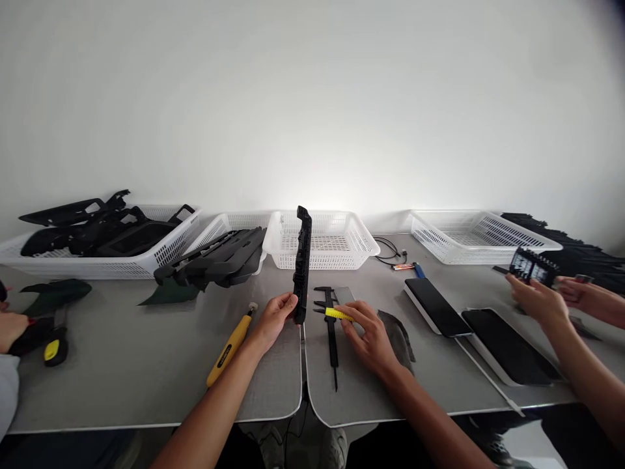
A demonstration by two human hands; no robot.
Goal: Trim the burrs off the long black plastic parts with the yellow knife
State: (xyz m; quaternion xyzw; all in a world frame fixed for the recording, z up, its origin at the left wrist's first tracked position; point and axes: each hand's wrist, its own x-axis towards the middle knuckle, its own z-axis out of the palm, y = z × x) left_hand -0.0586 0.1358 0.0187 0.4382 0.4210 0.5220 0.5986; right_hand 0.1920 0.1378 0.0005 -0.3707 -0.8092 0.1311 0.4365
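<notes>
My left hand (276, 319) grips a long, narrow black plastic part (301, 260) by its lower end and keeps it upright above the table. Between the fingertips of my right hand (368, 335) is a small tool with a yellow ridged handle (338, 314), its thin tip pointing left toward the part. Beneath that tool, a black caliper (333, 345) lies on the table. A grey cloth (398, 335) sits partly hidden behind my right hand. To the left of my left forearm rests a yellow-handled tool with a round metal head (229, 352).
White baskets (322, 260) line the wall; the left one (141, 267) holds black parts. Dark panels (219, 257) are stacked beside it. Phones (437, 306) and a cable lie right. A co-worker's hands (541, 303) hold a black part; another person's hand (12, 329) is far left.
</notes>
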